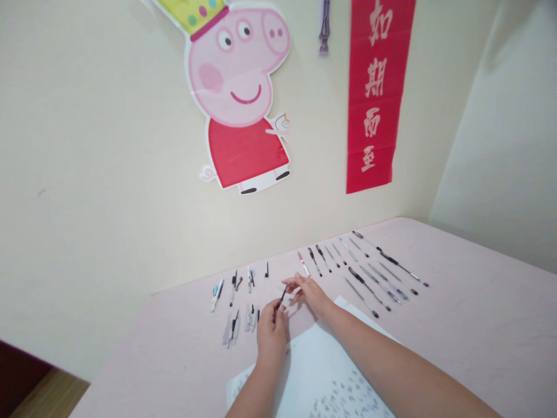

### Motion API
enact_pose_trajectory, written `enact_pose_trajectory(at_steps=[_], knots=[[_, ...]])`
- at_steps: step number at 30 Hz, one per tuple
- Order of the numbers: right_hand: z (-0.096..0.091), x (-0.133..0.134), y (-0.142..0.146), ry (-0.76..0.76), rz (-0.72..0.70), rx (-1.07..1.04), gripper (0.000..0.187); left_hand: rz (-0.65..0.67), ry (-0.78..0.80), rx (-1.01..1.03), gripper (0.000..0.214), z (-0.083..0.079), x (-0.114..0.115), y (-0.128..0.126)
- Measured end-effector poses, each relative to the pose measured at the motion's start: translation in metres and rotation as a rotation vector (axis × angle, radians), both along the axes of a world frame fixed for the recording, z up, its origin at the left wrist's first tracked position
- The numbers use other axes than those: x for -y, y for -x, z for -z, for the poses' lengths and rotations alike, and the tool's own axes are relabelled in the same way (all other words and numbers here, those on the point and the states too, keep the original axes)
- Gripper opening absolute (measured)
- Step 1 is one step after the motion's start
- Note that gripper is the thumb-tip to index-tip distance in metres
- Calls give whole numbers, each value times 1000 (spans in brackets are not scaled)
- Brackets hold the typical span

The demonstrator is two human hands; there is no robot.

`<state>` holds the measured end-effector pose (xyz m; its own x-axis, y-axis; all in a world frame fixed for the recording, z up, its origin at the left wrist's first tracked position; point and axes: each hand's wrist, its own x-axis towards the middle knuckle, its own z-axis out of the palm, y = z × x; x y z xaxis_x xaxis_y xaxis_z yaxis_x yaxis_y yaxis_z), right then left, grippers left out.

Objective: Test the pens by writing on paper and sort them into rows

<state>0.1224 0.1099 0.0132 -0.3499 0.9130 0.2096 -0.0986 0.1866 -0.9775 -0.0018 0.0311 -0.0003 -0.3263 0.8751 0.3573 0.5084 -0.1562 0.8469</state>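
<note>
My left hand (272, 335) is closed round a thin black pen part (281, 298) that points up and to the right. My right hand (310, 293) meets it from the right, fingers pinched at its upper tip near a clear pen piece. Both hands hover over a pale pink table (456, 325), just above a white sheet of paper (317, 371) with scribbles.
Several pen caps and short parts (235, 302) lie in rows to the left of my hands. Several whole pens and refills (374, 273) lie side by side to the right. A cartoon pig sticker (243, 98) and a red banner (376, 93) hang on the wall behind.
</note>
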Motion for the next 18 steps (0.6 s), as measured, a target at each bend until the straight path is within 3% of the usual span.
enact_pose_trajectory(at_steps=[5,10,18], knots=[[4,-2,-6,-391,164,561,18,-18,17,23,28,3,-1,2],[-2,7,-5,-602,77,915,19,-23,2,21,28,4,-2,2],[-4,11,0,-695,56,1116,16,-29,8,21,27,3,-1,2]])
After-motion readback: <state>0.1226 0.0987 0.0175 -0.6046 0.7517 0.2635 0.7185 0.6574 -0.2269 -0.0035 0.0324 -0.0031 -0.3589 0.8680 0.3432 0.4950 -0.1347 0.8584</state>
